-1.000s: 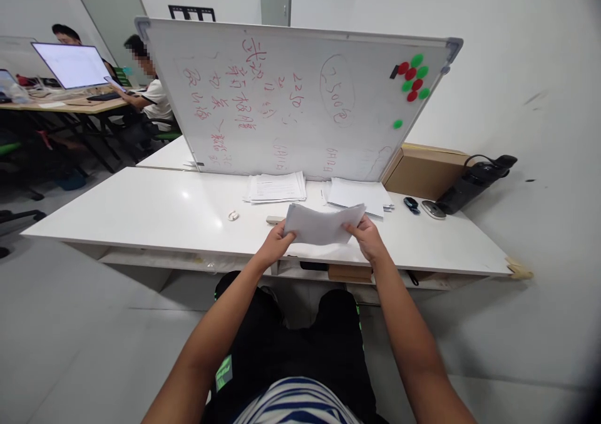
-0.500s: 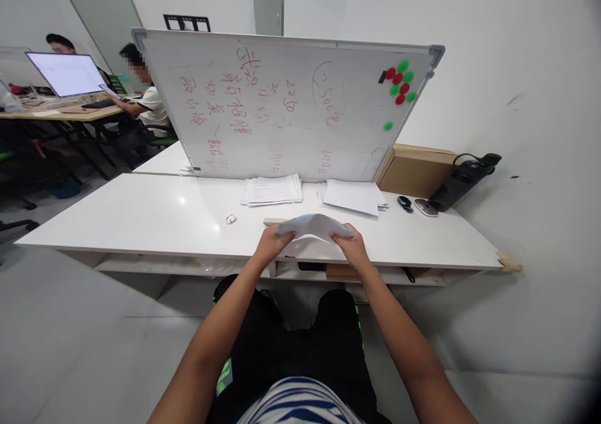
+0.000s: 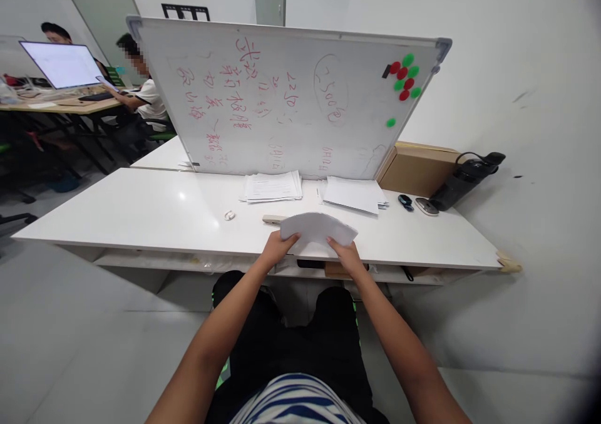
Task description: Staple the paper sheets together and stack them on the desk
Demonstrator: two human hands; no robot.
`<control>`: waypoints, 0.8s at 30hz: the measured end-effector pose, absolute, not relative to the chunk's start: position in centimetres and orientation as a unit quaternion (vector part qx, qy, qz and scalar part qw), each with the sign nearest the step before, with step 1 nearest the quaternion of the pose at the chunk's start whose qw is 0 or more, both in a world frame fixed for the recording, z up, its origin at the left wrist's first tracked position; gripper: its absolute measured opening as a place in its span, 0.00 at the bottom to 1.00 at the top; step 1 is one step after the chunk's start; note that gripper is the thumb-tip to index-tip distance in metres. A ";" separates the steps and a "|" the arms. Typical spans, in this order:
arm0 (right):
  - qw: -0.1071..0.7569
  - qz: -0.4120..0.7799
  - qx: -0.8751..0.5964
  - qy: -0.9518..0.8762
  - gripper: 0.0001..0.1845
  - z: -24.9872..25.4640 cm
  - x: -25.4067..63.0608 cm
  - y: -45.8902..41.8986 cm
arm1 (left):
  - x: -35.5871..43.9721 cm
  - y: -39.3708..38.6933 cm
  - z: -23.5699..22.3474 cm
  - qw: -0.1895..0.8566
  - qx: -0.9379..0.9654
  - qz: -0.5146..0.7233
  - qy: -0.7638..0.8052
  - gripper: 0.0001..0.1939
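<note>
Above the near edge of the desk [image 3: 154,205], the left hand [image 3: 278,248] and the right hand [image 3: 346,255] hold the paper [image 3: 315,228] between them, the hands themselves apart. The left hand is pinched narrow on the paper's lower left part, its thumb on the near face and pointing inward; its fingers behind are hidden. The right hand grips the lower right part likewise, its thumb also turned inward. From one hand to the other the paper bows, its upper edge arched; whether it is one sheet or several, I cannot tell.

Just beyond the left hand lies a beige object [image 3: 271,220]. Farther ahead of that hand rests the printed stack [image 3: 275,187]; ahead of the right hand, the blank-topped stack [image 3: 351,193]. Beyond both stands the whiteboard [image 3: 359,139]. Left of the left hand sits a small white thing [image 3: 229,215]. Well to the right of the right hand are the mouse [image 3: 427,206], bottle [image 3: 464,184] and box [image 3: 416,170].
</note>
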State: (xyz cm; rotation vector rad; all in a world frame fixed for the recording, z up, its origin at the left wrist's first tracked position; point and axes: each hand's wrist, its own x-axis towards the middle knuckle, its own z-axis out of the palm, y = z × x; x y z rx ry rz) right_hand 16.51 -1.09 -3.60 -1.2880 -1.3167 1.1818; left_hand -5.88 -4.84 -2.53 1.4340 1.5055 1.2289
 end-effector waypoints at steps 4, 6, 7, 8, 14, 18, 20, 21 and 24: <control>0.437 0.439 -0.547 -0.563 0.22 -3.2 17.3 -2.5 | -5.1 -5.7 -2.5 0.346 0.583 0.438 0.591 0.22; 0.440 0.420 -0.565 -0.558 0.20 -3.7 18.4 -3.7 | -4.9 -6.2 -1.9 0.356 0.604 0.411 0.583 0.21; 0.439 0.420 -0.576 -0.547 0.19 -4.3 19.2 -4.5 | -4.9 -6.3 -1.5 0.367 0.617 0.398 0.571 0.21; 0.437 0.427 -0.588 -0.530 0.18 -5.0 19.9 -5.3 | -5.0 -6.2 -1.0 0.377 0.631 0.386 0.557 0.22; 0.450 0.521 -0.626 -0.367 0.17 -9.0 23.0 -10.3 | -8.2 -2.1 1.4 0.223 0.736 0.327 0.549 0.22; 0.455 0.571 -0.605 -0.319 0.19 -8.4 23.2 -11.2 | -10.7 1.2 0.6 0.093 0.789 0.173 0.583 0.25; 0.454 0.593 -0.586 -0.314 0.20 -7.6 23.0 -11.0 | -11.3 1.9 0.0 0.117 0.791 0.127 0.586 0.20; 0.449 0.602 -0.580 -0.316 0.20 -7.2 22.9 -10.8 | -11.4 1.9 -0.3 0.134 0.791 0.126 0.583 0.18; 0.416 0.619 -0.581 -0.325 0.20 -6.5 22.3 -10.3 | -11.3 1.1 -0.3 0.197 0.789 0.155 0.560 0.18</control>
